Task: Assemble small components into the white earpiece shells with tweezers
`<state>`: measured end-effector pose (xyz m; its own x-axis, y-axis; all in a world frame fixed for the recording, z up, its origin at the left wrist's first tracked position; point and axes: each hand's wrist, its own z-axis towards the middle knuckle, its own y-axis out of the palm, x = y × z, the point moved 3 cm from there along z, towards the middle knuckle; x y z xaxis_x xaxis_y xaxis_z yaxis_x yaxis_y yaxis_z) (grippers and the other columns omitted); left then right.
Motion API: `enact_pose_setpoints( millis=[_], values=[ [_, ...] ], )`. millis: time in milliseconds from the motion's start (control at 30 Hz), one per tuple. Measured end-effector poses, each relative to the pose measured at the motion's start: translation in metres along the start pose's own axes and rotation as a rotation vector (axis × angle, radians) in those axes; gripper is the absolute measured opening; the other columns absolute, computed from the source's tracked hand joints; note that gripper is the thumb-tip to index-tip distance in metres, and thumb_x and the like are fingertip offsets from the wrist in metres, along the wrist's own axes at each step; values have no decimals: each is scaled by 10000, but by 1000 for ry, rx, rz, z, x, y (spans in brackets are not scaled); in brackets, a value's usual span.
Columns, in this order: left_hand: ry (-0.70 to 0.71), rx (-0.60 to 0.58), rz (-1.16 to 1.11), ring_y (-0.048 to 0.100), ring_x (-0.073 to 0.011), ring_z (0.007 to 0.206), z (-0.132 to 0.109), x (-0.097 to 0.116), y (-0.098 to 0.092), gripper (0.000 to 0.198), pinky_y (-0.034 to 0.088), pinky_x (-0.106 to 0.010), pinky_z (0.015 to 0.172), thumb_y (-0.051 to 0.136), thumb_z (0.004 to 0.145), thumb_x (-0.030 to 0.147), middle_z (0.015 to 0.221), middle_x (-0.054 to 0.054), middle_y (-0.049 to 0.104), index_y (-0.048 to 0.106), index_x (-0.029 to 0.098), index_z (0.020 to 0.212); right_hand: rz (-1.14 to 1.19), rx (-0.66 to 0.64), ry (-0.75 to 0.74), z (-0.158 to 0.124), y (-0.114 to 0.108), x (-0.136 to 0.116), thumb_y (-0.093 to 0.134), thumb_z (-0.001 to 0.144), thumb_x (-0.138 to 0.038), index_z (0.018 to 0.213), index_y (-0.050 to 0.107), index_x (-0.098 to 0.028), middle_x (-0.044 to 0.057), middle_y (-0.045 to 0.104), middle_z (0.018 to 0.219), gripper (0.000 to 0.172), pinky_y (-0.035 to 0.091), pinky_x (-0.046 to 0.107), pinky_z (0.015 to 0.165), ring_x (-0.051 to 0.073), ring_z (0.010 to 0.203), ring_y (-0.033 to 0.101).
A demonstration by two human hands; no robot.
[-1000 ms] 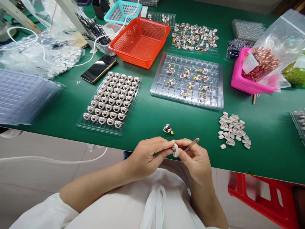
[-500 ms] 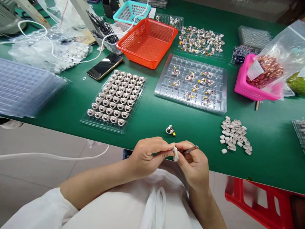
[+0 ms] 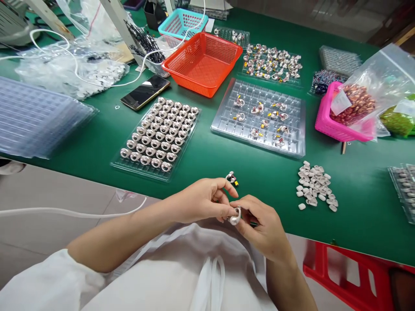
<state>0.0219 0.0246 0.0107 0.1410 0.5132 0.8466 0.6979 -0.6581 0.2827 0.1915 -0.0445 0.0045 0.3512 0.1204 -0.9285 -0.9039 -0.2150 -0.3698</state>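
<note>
Just off the table's front edge, a glossy white clip-on earbud point(image 3: 235, 218) shows its rounded end and curved band. My right hand point(image 3: 264, 226) pinches it between thumb and fingers. My left hand point(image 3: 207, 201) grips it from the other side with the thumb, its index finger raised clear; the contact of its lower fingers is partly hidden. Beyond the hands lies a similar opened earbud part point(image 3: 231, 177) with a yellow tab. To the right is a loose pile of small white shell pieces point(image 3: 314, 186).
A clear tray point(image 3: 115, 164) holds rows of glossy earbuds at left. A stacked blister tray point(image 3: 223, 125) bears wired parts. Behind stand a red basket point(image 3: 202, 82) and phone point(image 3: 145, 92); a pink basket point(image 3: 327, 116) with bagged copper-coloured parts is at right. A red stool point(image 3: 337, 276) sits below.
The earbud has turned, so its rounded end now faces up. My left index finger has lifted away. The thin brown stick that was in my right hand no longer shows.
</note>
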Motion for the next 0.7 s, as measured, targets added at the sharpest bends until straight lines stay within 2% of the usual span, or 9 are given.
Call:
enact_pose_setpoints(
  millis=[100, 167, 233, 300, 400, 533, 700],
  values=[
    [40, 39, 47, 717, -160, 624, 1, 0, 1, 305, 571, -269, 615, 802, 795, 257, 691, -7, 742, 619, 154, 1017, 105, 63, 25, -1, 0, 3, 659, 943, -289, 1042, 741, -243, 31, 683, 844, 136, 445, 258, 587, 146, 689, 571],
    [158, 101, 135, 725, -174, 693, 1, 0, 2, 347, 589, -287, 656, 833, 773, 292, 790, -42, 753, 649, 146, 1029, 249, 121, 82, -3, 2, 9, 675, 935, -338, 1024, 746, -242, 30, 670, 843, 148, 453, 259, 599, 149, 699, 577],
    [337, 153, 274, 742, -222, 855, 0, 0, 5, 489, 617, -340, 771, 912, 686, 322, 984, -103, 762, 689, 144, 1083, 417, 172, 128, -6, 7, 18, 695, 910, -414, 995, 745, -237, 33, 658, 836, 202, 470, 264, 604, 156, 700, 582],
    [515, 179, 414, 711, -296, 1101, -1, -2, 11, 650, 587, -423, 965, 965, 607, 341, 1211, -159, 727, 706, 165, 1176, 564, 206, 163, -7, 16, 26, 717, 871, -484, 957, 738, -230, 38, 656, 819, 269, 491, 274, 606, 170, 708, 597],
    [688, 176, 498, 597, -336, 1335, -2, -9, 21, 696, 472, -475, 1139, 929, 679, 352, 1390, -187, 663, 675, 200, 1308, 704, 269, 217, -7, 30, 33, 760, 799, -533, 866, 708, -225, 19, 633, 713, 319, 496, 278, 578, 168, 644, 585],
    [745, 188, 475, 657, -291, 1276, -3, -19, 33, 629, 526, -411, 1096, 815, 833, 266, 1359, -160, 697, 599, 223, 1422, 764, 386, 227, -6, 40, 30, 777, 731, -601, 758, 645, -223, -3, 578, 601, 402, 450, 269, 492, 144, 515, 514],
    [825, 245, 408, 674, -262, 1255, -10, -22, 38, 586, 537, -360, 1088, 734, 861, 124, 1336, -139, 715, 600, 218, 1424, 747, 479, 175, -6, 45, 19, 762, 734, -637, 739, 611, -233, -30, 479, 566, 431, 389, 251, 446, 117, 472, 406]
  ],
)
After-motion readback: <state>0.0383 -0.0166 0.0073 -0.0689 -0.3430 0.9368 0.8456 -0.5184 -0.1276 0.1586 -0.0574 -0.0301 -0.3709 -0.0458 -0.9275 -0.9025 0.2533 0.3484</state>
